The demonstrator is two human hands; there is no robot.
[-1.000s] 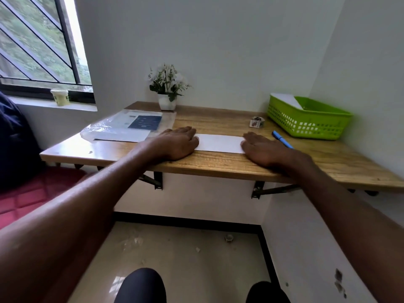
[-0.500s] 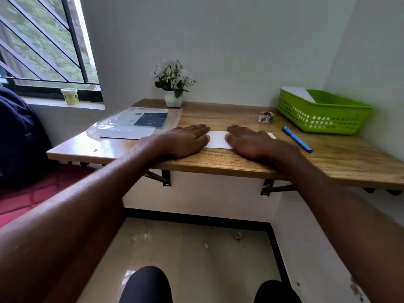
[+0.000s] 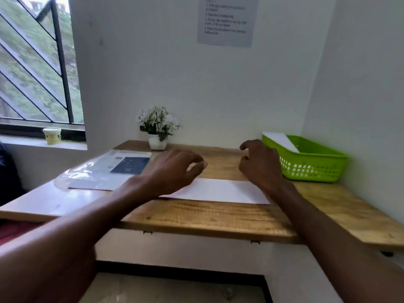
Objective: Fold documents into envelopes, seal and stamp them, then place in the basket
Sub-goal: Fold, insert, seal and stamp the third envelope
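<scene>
The left end of the folded white paper (image 3: 220, 190) is covered by the left hand (image 3: 172, 171), its right end by the right wrist. The print on the wall notice (image 3: 226, 20) is blurred beyond reading, and its top is cut off. The basket (image 3: 310, 162) partly hides a white sheet (image 3: 281, 141) at the bench's far right corner.

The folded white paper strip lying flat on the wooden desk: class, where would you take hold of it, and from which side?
Probably its right end, pinched from the near edge. The folded white paper strip lies flat on the wooden desk, so fingers must slide under an edge. Its near right corner is exposed beside the right hand, whereas the left hand covers the other end.
</scene>
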